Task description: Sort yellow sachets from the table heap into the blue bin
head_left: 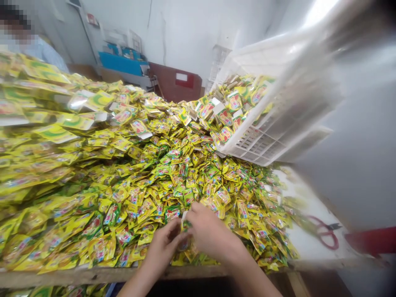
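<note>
A thick heap of small yellow and green packets (pixel 145 206) covers the table. Close to the table's front edge, my left hand (pixel 165 243) and my right hand (pixel 206 231) meet over the packets. Between their fingers is a small box with a white flap (pixel 185 218), mostly hidden by the hands. My left thumb and fingers close on its lower left side, while my right fingers grip it from the upper right. Flat yellow boxes (pixel 58 133) lie on top of the heap at the left.
A tilted white crate (pixel 260 142) spills boxes onto the heap at the right. Red-handled scissors (pixel 328 235) lie on the white tabletop (pixel 306 206) near a red object (pixel 371 240). A person (pixel 46 51) is at the far left, and a blue machine (pixel 122 63) stands behind.
</note>
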The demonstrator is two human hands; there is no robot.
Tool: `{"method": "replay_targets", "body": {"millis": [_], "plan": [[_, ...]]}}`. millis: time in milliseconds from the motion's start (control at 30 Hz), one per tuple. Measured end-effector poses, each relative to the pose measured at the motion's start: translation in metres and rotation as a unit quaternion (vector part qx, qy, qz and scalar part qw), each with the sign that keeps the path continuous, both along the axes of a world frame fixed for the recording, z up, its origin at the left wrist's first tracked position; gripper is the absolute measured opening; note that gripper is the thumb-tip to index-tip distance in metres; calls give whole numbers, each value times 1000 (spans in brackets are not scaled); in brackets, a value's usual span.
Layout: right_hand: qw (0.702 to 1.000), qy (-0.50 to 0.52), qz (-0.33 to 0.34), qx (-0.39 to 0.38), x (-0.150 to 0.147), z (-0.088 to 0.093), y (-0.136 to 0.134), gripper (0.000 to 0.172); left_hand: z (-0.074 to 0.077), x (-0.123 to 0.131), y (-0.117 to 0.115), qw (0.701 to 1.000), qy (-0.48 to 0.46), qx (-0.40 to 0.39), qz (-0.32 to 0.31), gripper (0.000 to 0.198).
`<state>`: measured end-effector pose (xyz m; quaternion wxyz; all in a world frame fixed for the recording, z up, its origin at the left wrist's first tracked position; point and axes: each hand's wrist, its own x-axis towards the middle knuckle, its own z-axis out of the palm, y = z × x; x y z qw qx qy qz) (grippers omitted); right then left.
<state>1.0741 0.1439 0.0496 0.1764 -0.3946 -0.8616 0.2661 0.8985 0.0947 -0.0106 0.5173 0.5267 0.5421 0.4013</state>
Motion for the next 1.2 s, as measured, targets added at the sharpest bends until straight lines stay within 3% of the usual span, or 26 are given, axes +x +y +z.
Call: {"method": "replay_targets", "body": {"millis": [67,167,300,367,433,500,533,600,700,733,800,900,967,1033,1100,1133,1200], "plan": [[998,46,-14,-30,2,0,-1,28,0,2,0,998,-59,-3,8,18],[994,99,-34,-36,3,-8,1,16,-1,2,-3,994,-110,-8,-7,15],[994,108,6,6,5,-24,-3,14,-3,0,-10,997,-79,-4,0,26],[990,138,13,-27,7,-30,-8,18,-3,-1,-14,998,-65,-6,3,31],[975,209,-25,-72,9,-37,-15,20,-1,-1,-17,998,-61,-10,14,32],[937,302,-113,-131,8,-47,-22,14,2,1,-19,997,-61,-23,44,30],[907,348,-158,-174,6,-52,-25,10,3,2,-19,996,-63,-34,60,30],[831,430,-211,-284,2,-62,-30,18,7,4,-18,990,-88,-74,82,26],[715,501,-181,-453,-3,-70,-32,34,12,3,-14,969,-172,-155,83,13],[690,508,-154,-493,-2,-70,-32,36,15,2,-13,961,-195,-177,83,9],[669,503,-98,-539,3,-68,-30,35,19,-1,-11,952,-216,-199,84,5],[680,480,-62,-551,11,-62,-30,33,29,-2,-13,948,-227,-213,66,7],[706,459,-60,-536,13,-59,-32,30,35,-1,-18,950,-228,-211,46,11],[765,427,-72,-476,10,-58,-34,20,38,3,-22,960,-199,-190,46,14],[843,389,-114,-355,4,-59,-33,10,36,7,-23,973,-155,-158,62,15],[867,376,-144,-293,1,-62,-31,8,32,9,-22,978,-134,-146,71,18],[874,375,-191,-241,-3,-68,-27,11,20,9,-18,983,-98,-121,95,26]]}}
